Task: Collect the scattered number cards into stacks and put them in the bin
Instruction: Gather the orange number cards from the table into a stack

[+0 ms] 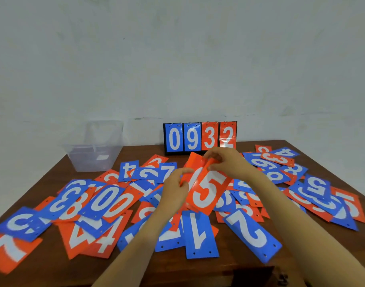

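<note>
Red 5 card [206, 189] tilted, top far-left

Red and blue cards [107, 201] with white numerals lie scattered and overlapping across the counter [140, 154], flat and at all angles. A small red stack [206, 191] topped by a 5 is raised and tilted above them, gripped by the left hand [174, 189] and right hand [225, 162]. The clear bin [94, 156] stands upright at the far left corner, apart from the cards.
</note>
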`<action>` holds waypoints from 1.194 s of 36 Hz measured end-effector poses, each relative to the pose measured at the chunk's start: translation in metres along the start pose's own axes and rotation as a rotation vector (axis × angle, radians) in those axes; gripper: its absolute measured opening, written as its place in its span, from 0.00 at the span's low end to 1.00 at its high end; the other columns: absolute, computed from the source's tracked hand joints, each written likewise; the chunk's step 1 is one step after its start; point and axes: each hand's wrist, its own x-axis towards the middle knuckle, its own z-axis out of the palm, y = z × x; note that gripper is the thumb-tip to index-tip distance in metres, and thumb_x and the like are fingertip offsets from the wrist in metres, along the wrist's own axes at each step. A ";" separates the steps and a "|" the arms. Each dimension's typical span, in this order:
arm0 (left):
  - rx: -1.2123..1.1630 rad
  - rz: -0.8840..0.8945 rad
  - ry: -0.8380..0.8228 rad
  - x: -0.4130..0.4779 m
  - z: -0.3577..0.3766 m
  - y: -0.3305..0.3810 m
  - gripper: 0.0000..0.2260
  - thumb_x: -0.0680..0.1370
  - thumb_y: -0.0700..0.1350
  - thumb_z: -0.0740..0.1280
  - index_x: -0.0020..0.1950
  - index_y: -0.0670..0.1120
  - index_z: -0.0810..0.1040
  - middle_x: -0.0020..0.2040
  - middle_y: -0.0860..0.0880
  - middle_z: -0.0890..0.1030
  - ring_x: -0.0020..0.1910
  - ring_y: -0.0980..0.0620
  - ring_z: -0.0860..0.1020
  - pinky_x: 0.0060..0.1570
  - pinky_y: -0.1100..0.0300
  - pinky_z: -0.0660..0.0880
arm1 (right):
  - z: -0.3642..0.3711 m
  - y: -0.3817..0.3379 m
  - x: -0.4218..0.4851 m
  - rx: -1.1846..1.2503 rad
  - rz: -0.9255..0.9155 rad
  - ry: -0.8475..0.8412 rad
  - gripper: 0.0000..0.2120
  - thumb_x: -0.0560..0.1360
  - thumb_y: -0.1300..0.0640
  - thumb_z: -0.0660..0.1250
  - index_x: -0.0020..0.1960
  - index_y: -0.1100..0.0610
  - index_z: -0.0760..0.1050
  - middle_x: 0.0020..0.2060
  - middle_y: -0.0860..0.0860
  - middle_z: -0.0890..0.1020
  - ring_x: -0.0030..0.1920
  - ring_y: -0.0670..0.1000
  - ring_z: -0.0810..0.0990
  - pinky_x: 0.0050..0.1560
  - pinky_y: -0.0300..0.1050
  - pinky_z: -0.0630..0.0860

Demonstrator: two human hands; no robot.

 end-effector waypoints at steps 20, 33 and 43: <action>-0.217 -0.288 0.014 0.021 0.014 -0.030 0.14 0.80 0.40 0.61 0.63 0.53 0.74 0.63 0.52 0.71 0.54 0.55 0.73 0.36 0.70 0.75 | 0.052 0.045 0.039 0.216 0.192 0.141 0.10 0.72 0.57 0.71 0.52 0.51 0.73 0.44 0.43 0.75 0.40 0.41 0.75 0.34 0.28 0.67; -0.039 -0.342 0.097 0.097 -0.002 -0.085 0.16 0.79 0.36 0.61 0.58 0.56 0.75 0.68 0.49 0.72 0.60 0.51 0.75 0.48 0.56 0.80 | 0.102 0.115 0.154 -0.112 0.413 -0.102 0.21 0.75 0.51 0.68 0.63 0.61 0.70 0.59 0.57 0.75 0.58 0.56 0.75 0.54 0.45 0.73; -0.072 -0.352 0.071 0.130 -0.003 -0.102 0.13 0.79 0.37 0.62 0.57 0.54 0.75 0.62 0.48 0.75 0.50 0.52 0.79 0.44 0.54 0.82 | 0.104 0.129 0.227 -0.370 0.542 -0.381 0.36 0.69 0.45 0.72 0.69 0.59 0.61 0.68 0.58 0.65 0.70 0.60 0.61 0.69 0.53 0.63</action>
